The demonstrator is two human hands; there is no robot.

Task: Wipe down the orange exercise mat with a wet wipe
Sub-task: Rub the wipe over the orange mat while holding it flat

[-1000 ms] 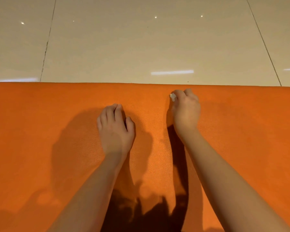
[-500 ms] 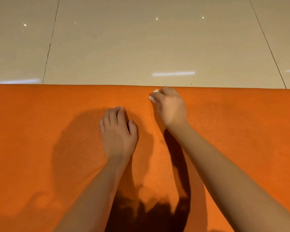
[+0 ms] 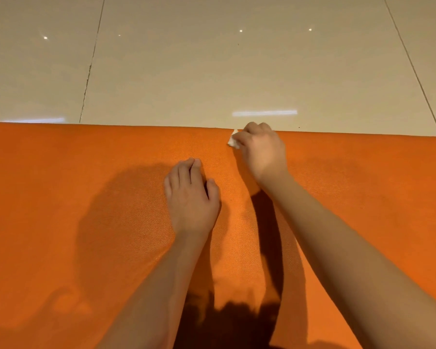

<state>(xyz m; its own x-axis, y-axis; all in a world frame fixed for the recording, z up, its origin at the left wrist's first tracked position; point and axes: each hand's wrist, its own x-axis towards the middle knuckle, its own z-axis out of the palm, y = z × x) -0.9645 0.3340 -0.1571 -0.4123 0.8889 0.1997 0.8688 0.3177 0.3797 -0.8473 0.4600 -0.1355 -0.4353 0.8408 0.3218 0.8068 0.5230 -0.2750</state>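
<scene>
The orange exercise mat (image 3: pixel 61 197) covers the lower two thirds of the view, its far edge running straight across. My right hand (image 3: pixel 262 152) is at that far edge, fingers curled round a small white wet wipe (image 3: pixel 233 141) that peeks out on the hand's left side and touches the mat. My left hand (image 3: pixel 190 197) lies flat on the mat nearer to me, fingers straight and together, a short way to the left of the right hand. Most of the wipe is hidden inside the fist.
Beyond the mat lies a glossy beige tiled floor (image 3: pixel 212 71) with dark grout lines and light reflections. Shadows of my arms and head fall on the mat near the bottom.
My right hand with the wipe slid left along the mat's far edge, then up slightly onto the edge. My left hand has stayed planted in place.
</scene>
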